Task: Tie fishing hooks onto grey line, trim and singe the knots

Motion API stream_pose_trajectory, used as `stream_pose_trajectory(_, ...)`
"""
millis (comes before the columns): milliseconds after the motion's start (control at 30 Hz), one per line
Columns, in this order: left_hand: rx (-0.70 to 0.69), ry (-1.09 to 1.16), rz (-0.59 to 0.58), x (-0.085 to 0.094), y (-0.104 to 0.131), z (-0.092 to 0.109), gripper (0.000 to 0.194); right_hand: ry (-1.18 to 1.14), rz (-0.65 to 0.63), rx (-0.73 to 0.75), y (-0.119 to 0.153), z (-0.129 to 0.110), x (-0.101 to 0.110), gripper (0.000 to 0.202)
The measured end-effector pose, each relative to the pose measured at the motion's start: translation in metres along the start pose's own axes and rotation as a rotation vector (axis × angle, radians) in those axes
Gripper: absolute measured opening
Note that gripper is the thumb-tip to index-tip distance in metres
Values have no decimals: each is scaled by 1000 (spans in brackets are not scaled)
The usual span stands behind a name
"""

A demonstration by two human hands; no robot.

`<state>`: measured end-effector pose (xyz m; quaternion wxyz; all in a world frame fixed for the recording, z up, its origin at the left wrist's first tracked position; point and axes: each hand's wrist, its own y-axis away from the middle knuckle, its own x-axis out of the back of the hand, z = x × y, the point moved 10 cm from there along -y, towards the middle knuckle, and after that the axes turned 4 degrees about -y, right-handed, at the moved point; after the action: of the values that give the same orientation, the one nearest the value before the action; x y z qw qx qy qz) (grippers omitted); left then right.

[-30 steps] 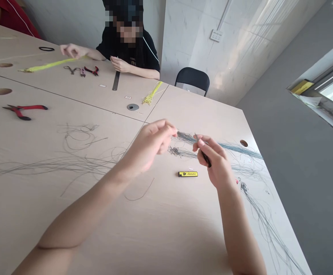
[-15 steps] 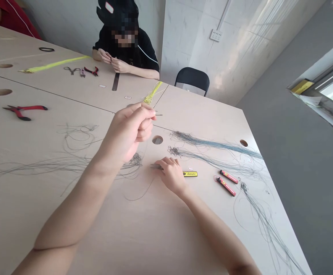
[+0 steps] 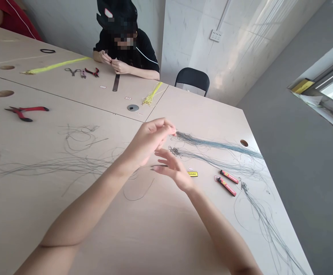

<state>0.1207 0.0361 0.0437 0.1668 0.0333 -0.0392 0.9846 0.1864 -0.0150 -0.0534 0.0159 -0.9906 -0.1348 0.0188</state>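
Left hand (image 3: 149, 141), one — grip narrow, fingertips at the looped end of the blue-grey bundle of strands (image 3: 223, 145), which lies along the far right of the worktop (image 3: 166, 229); whether closed on a strand cannot be told. Right hand (image 3: 176, 172), one — grip wide, fingers parted, nearest a slim dark tool (image 3: 160, 166) and a partly hidden yellow lighter (image 3: 193, 174). Step in hand, as judged: picking at the looped end. Next move calls for a fine pinch, sparing neighbouring strands.

The left hand (image 3: 151, 141) curls beside the right hand (image 3: 180, 174), near bluish strands (image 3: 222, 144).
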Motion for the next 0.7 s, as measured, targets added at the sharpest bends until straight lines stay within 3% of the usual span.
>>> stream_pose_trajectory(100,28,-85,-13,-8,1,-5,18,-401,-141,-15,8,-25,-14,43)
stream_pose_trajectory(233,16,-121,52,-4,-1,-5,20,-373,-131,-137,13,-25,-8,25)
stream_pose_trajectory(300,-11,-100,110,2,-5,-6,17,-282,-116,-179,15,-26,5,37)
stream_pose_trajectory(500,-100,-15,382,40,-16,-6,13,168,52,-192,34,-61,79,43)
stream_pose_trajectory(700,-47,34,482,58,-26,-22,14,368,306,-157,68,-82,168,48)
